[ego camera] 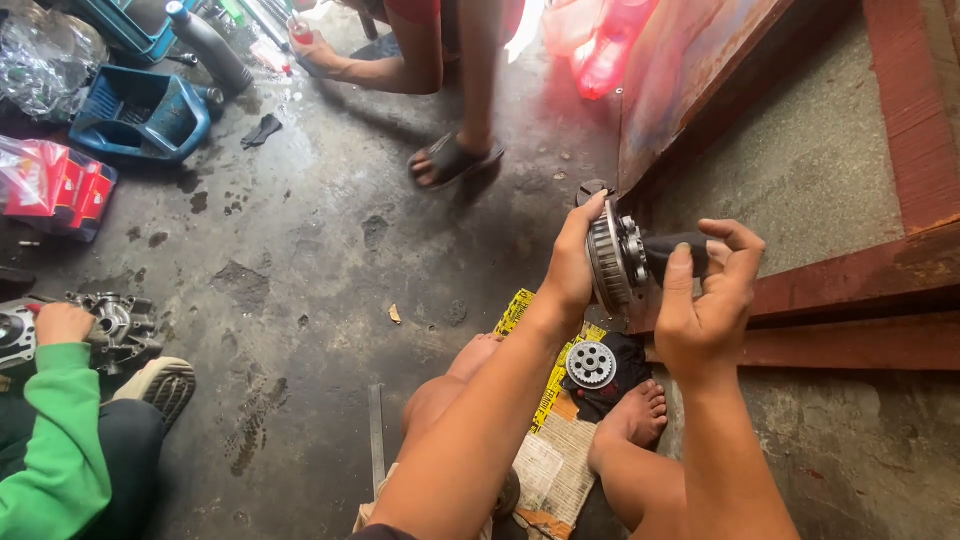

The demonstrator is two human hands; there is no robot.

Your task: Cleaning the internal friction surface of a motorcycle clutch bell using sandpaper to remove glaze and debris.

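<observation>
Both hands are gripping at centre right: left hand (572, 262) closed on the heavy, stiff clutch drum (608, 262), right hand (705, 300) fingers wrapped around its black tool (676, 255).

Both forearms reach forward, left hand (572, 262) cupped with fingers upright, right hand (708, 290) curled closed in a grip.

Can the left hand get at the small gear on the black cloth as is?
Probably not now: the left hand grips the round metal hub. Otherwise the small gear lies uncovered on the black cloth.
</observation>
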